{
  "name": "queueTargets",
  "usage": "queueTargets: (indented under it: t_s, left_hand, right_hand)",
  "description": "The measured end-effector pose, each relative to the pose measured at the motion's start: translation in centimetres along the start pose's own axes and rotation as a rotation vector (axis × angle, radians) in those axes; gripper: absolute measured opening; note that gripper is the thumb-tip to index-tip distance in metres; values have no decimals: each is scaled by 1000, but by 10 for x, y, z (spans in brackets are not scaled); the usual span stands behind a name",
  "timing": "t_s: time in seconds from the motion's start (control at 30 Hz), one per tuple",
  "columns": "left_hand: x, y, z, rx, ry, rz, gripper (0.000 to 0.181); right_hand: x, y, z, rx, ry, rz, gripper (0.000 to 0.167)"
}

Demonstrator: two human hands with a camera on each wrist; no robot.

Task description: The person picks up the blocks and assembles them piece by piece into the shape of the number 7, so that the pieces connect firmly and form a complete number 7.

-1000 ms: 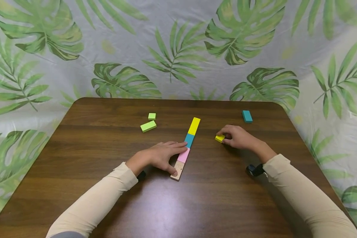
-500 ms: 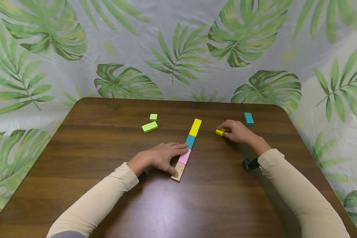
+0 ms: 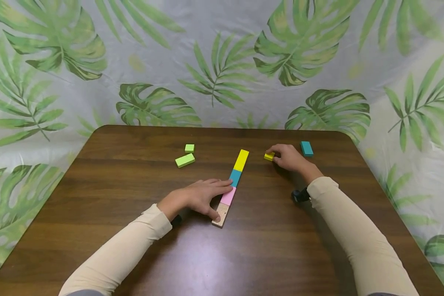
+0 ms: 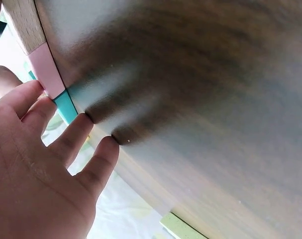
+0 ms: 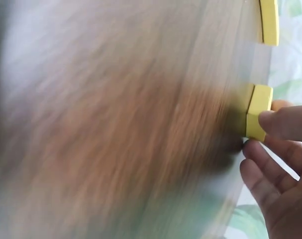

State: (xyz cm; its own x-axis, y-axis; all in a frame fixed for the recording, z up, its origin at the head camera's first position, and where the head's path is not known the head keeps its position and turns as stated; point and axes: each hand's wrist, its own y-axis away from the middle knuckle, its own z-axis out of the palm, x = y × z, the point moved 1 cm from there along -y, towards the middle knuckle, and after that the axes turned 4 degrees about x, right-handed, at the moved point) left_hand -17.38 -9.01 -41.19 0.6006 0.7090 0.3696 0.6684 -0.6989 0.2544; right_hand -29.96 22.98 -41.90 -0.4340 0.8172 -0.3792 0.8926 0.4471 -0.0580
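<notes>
Fingers (image 4: 102, 162) spread and thumb set well apart, the left hand (image 3: 200, 197) is resting along a slanting row of blocks (image 3: 238, 169) without gripping any: its thumb is touching the bare-wood block (image 3: 223, 210) at the near end, while fingertips are resting on the pink block (image 3: 227, 198) and the blue block (image 3: 235, 176). A long yellow block (image 3: 241, 159) is forming the row's far end. To the right, apart from it, the right hand (image 3: 287, 157) is pinching a short yellow block (image 5: 258, 102) between thumb and fingers; whether this block is touching the brown surface (image 3: 281, 246) is hard to tell. Beyond that hand, a teal block (image 3: 306, 149) is lying near the far right corner. Left of the row, a square green block (image 3: 189, 148) and a longer green block (image 3: 185, 160) are lying just beside each other. Leaf-print cloth (image 3: 222, 61) is hanging behind.
</notes>
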Motion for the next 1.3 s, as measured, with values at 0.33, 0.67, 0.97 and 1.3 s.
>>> queueTargets:
  t_s: [0.33,0.67,0.97,1.3]
  left_hand:
    - [-1,1,2,3,-6,-4,91]
    - [0,1,2,1,5,-6,91]
    - [-1,1,1,0,8,-7,91]
    - [0,1,1,-2,15,-10,91]
  right_hand:
    - [0,-20,7,4,-72,124,34]
    - [-2,-32,10,23,-111,195,35]
    - [-5,-39,15,40,-156,188,33]
    - [-6,-46,18,33,-230,231,36]
